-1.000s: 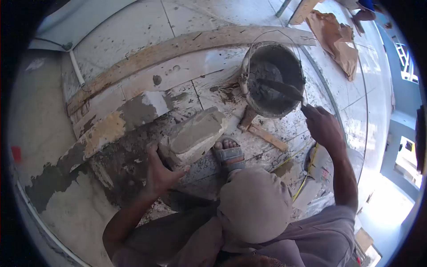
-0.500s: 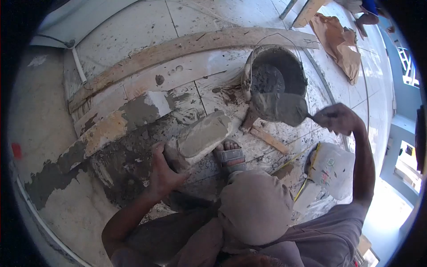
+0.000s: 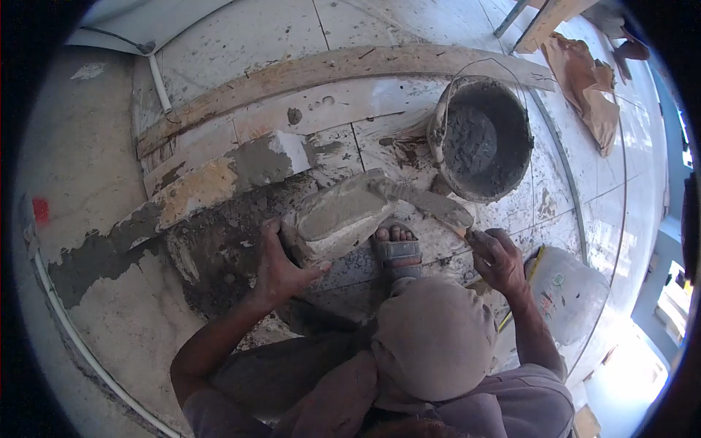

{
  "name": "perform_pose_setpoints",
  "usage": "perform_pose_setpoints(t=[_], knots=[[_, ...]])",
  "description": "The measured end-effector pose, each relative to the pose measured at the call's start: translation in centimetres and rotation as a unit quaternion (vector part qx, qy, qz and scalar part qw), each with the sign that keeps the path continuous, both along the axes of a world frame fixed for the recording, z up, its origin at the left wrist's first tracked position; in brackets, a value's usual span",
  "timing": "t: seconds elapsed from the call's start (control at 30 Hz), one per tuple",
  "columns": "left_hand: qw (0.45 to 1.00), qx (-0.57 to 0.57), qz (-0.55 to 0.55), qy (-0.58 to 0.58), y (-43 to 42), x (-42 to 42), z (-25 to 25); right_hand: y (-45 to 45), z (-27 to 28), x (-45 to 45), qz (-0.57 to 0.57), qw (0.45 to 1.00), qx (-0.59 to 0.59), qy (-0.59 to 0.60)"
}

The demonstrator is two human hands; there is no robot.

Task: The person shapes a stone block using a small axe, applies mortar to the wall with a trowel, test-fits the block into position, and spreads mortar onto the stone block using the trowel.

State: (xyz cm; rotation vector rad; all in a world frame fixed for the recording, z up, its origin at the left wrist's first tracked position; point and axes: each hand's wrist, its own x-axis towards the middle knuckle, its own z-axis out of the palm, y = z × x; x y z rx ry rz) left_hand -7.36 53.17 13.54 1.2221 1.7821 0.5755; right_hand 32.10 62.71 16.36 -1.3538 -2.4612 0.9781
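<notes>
My left hand [image 3: 283, 269] grips the near left end of a pale block [image 3: 337, 237], tilted and held above the floor. Grey wet mortar [image 3: 343, 208] coats the block's upper face. In my right hand [image 3: 498, 260] is the handle of a mortar-smeared trowel [image 3: 442, 207]. The trowel's tip touches the mortar at the block's far right end. Beyond the trowel stands a bucket [image 3: 520, 157] with grey mortar inside and its wire handle raised.
A low course of mortar-covered blocks [image 3: 197, 191] runs along the left. Behind it lies a long wooden board [image 3: 307, 73] with nails. Crumpled brown paper [image 3: 580, 77] is at the upper right, a white sack [image 3: 573, 296] at the right. My sandalled foot [image 3: 400, 252] is below the block.
My right hand has brought the trowel left and down, from beside the bucket to the block's end. The block stays in my left hand. The whole view has shifted slightly.
</notes>
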Motion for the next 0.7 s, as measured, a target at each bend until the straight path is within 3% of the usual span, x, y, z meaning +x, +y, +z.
perform_pose_setpoints(t=[0.17, 0.27, 0.5, 0.6, 0.7], knots=[[0.999, 0.02, 0.024, -0.031, -0.2, 0.0, -0.9, -2.3, -1.1, -1.4, -0.023, 1.0, 0.018, 0.007], [0.999, 0.032, -0.001, 0.032, -0.2, 0.0, -0.6, -2.7, -2.2, -2.9, 0.027, 0.993, 0.045, 0.105], [0.999, 0.009, 0.013, 0.046, -0.2, -0.3, -0.8, -3.5, -4.7, -2.2, 0.014, 0.995, 0.056, 0.078], [1.0, -0.003, 0.027, 0.011, 0.3, 0.0, -0.4, -3.8, -4.2, -1.4, -0.05, 0.997, 0.045, 0.043], [0.999, 0.033, 0.012, 0.018, 0.4, 0.0, -0.6, -4.3, -4.1, -1.7, -0.043, 0.996, 0.03, 0.072]])
